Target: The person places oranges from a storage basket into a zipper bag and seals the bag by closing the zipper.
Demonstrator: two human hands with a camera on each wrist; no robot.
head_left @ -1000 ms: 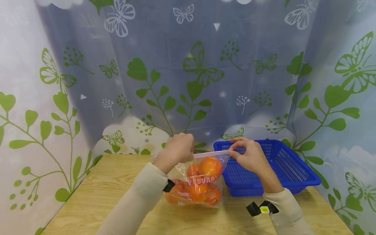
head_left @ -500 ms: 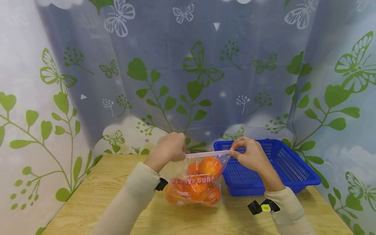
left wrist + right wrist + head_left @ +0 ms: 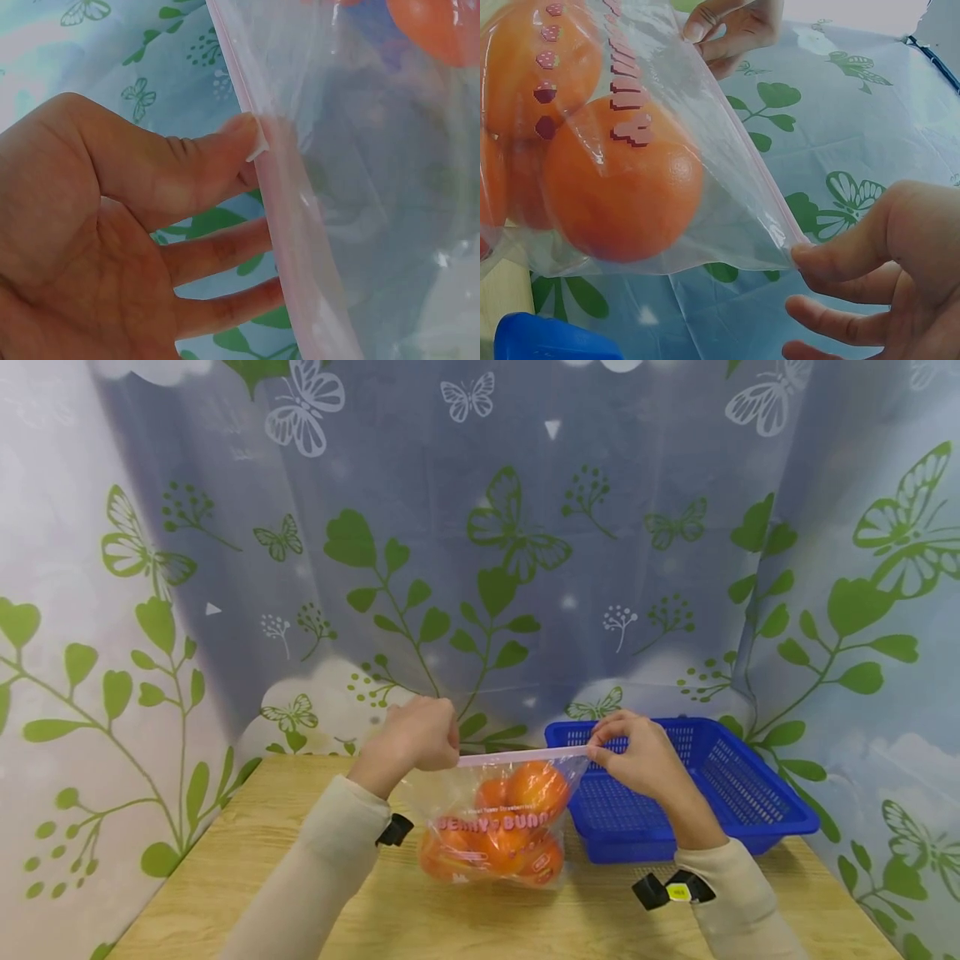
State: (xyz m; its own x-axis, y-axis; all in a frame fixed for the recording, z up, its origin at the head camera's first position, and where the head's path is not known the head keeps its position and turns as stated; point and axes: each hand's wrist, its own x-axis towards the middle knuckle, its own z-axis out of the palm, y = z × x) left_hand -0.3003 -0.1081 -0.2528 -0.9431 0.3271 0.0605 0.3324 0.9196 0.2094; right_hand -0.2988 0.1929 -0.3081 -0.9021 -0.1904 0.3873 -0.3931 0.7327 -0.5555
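Observation:
A clear zip bag (image 3: 465,793) with pink print stands upright on the table, holding several oranges (image 3: 538,789). Its pink zip edge (image 3: 525,753) is stretched taut between both hands. My left hand (image 3: 412,735) pinches this edge toward its left part, with a small white piece (image 3: 259,146) beside the thumb tip; the other fingers extend behind the bag. At the top right corner, my right hand (image 3: 637,756) pinches the bag between thumb and index finger (image 3: 840,259), its remaining fingers loosely bent. In the head view the left fingertips are hidden behind the hand.
A blue plastic basket (image 3: 750,785) stands on the wooden table (image 3: 300,827), right behind the bag and under the right hand. Patterned cloth (image 3: 465,527) with butterflies and leaves hangs around the back and sides.
My left hand has slid leftward along the zip edge, uncovering more of the pink strip. The right hand stays at its corner, and the bag with the oranges has barely moved.

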